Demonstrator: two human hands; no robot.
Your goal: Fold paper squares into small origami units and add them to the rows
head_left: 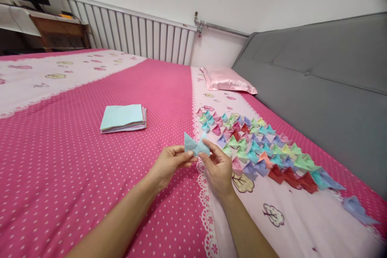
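Note:
Both my hands hold one light blue folded paper piece [195, 145] just above the pink bedspread [75, 161]. My left hand [169, 165] pinches its left side with thumb and fingers. My right hand [217, 167] pinches its right side from below. To the right of my hands lie several folded paper pieces [260, 149] in many colours, laid out in rows on the pale pink strip of the spread. A stack of flat paper sheets [123, 118], light blue on top, lies to the left of my hands.
A pink satin pillow [226, 79] rests at the head of the bed by the grey padded headboard [326, 88]. A white radiator [130, 34] runs along the far wall. A wooden desk [60, 32] stands at the far left.

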